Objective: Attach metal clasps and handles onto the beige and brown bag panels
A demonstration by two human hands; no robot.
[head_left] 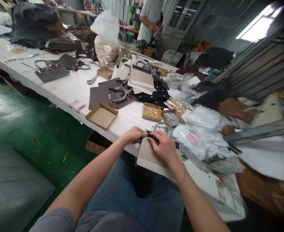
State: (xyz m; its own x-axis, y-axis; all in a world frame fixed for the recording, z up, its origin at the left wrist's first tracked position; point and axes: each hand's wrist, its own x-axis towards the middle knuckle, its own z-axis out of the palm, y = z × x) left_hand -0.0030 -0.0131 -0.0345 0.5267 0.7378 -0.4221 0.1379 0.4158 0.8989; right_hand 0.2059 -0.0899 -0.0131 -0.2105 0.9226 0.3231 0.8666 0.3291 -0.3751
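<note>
A beige bag panel [151, 155] with a dark strip along its far edge lies at the table's front edge before me. My left hand [135, 134] is closed on the panel's far left corner, thumb on top by the dark strip. My right hand [163, 144] rests over the panel with its fingers pinched together at the dark strip; whatever small piece they hold is hidden. Just beyond the fingers is a bag handle [166, 126] that looks wrapped in clear plastic. Close by are a box of gold-coloured studs [152, 111] and a box of silver-coloured studs [172, 118].
An open cardboard box [101, 116] sits at the table's left edge. Dark bag panels with handles [110, 93] and stacked beige panels [142, 77] lie farther back. Plastic-wrapped packages [202, 135] crowd the right. A person [149, 22] stands beyond the table.
</note>
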